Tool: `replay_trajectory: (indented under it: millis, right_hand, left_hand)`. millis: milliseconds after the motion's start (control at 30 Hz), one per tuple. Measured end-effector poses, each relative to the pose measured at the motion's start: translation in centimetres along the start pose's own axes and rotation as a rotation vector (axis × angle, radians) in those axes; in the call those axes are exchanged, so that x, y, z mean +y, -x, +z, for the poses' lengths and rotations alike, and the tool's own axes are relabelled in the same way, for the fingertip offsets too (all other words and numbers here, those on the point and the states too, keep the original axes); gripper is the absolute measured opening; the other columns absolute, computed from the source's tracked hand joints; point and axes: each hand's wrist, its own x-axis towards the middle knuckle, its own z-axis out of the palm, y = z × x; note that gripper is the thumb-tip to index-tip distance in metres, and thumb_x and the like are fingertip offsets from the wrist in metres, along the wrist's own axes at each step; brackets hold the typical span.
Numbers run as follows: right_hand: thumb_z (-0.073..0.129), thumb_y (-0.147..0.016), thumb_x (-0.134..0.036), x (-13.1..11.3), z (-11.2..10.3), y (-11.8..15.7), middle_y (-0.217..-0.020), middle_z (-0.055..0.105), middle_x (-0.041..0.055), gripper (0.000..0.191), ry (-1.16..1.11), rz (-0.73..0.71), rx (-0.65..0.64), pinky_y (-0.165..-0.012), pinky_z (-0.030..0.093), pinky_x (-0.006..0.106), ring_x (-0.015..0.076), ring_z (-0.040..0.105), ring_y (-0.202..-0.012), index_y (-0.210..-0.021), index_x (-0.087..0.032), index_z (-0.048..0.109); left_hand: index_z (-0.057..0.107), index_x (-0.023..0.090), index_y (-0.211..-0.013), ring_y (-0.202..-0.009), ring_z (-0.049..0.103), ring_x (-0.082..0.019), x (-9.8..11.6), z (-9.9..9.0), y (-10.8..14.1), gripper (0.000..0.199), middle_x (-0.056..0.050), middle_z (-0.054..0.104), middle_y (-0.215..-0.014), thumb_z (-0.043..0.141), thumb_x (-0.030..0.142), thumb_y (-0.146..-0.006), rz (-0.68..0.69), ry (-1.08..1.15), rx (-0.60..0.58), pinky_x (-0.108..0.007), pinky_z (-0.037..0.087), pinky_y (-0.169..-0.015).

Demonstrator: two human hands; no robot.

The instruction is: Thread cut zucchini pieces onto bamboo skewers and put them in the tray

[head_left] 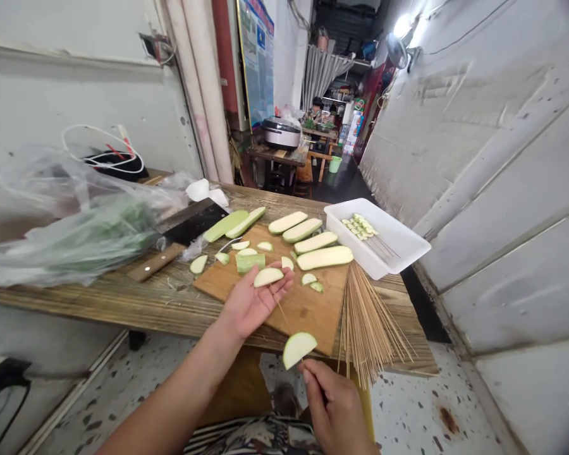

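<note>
My left hand [253, 302], palm up, holds a half-round zucchini slice [268, 277] in its fingers. Below it, my right hand [334, 401] is closed around a thin bamboo skewer [281, 308], which carries another half-round slice [299, 350] just above my fingertips. The skewer's upper end runs toward the slice in my left hand; I cannot tell whether it has pierced it. Under my left hand, a wooden cutting board [308, 306] bears a short zucchini chunk [250, 262], several loose slices [308, 279] and several long zucchini halves [325, 257].
Right of the board, a white plastic tub [403, 249] contains skewered pieces [359, 226]. Loose skewers [372, 322] fan past the table's front edge. A cleaver [157, 261] and a plastic bag of greens [109, 230] lie left. Further back, a rice cooker [281, 133] stands on another table.
</note>
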Motion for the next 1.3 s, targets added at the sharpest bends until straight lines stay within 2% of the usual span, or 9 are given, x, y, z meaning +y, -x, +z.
replay_trajectory:
  millis: [367, 700, 1100, 1300]
  right_hand:
    - [0.040, -0.090, -0.016, -0.1, 0.2, -0.2, -0.075, 0.066, 0.0017, 0.022, 0.007, -0.049, 0.019, -0.061, 0.046, 0.017, 0.0124, 0.064, -0.063, -0.094, -0.019, 0.061]
    - [0.039, -0.090, -0.016, -0.1, -0.2, -0.4, -0.066, 0.062, 0.0011, 0.021, 0.024, -0.075, 0.025, -0.055, 0.045, 0.017, 0.0121, 0.061, -0.056, -0.088, -0.017, 0.060]
    - [0.039, -0.091, -0.019, -0.6, -0.4, -0.5, -0.068, 0.065, 0.0041, 0.024, 0.039, -0.100, 0.077, -0.063, 0.050, 0.018, 0.0131, 0.063, -0.058, -0.088, -0.017, 0.062]
    - [0.038, -0.091, -0.022, -0.8, -0.4, -0.7, -0.062, 0.062, 0.0029, 0.027, 0.058, -0.079, 0.067, -0.060, 0.049, 0.017, 0.0125, 0.061, -0.054, -0.081, -0.017, 0.062]
  left_hand:
    - [0.061, 0.006, -0.093, -0.084, 0.065, -0.020, 0.0, 0.4, 0.4, 0.034, -0.017, 0.067, -0.095, 0.032, 0.025, -0.092, 0.010, 0.010, -0.014, -0.032, 0.054, -0.073]
    - [0.062, 0.007, -0.091, -0.081, 0.066, -0.020, -0.6, 1.3, 0.8, 0.032, -0.016, 0.068, -0.090, 0.035, 0.025, -0.091, 0.071, -0.044, 0.036, -0.030, 0.054, -0.071]
    - [0.064, 0.010, -0.088, -0.080, 0.065, -0.019, -1.3, 1.4, 0.8, 0.032, -0.012, 0.069, -0.084, 0.036, 0.025, -0.090, 0.171, -0.118, -0.035, -0.031, 0.052, -0.077]
    - [0.064, 0.009, -0.090, -0.082, 0.065, -0.019, -1.6, 1.3, 1.0, 0.033, -0.013, 0.069, -0.085, 0.036, 0.026, -0.090, 0.185, -0.114, -0.055, -0.032, 0.051, -0.080]
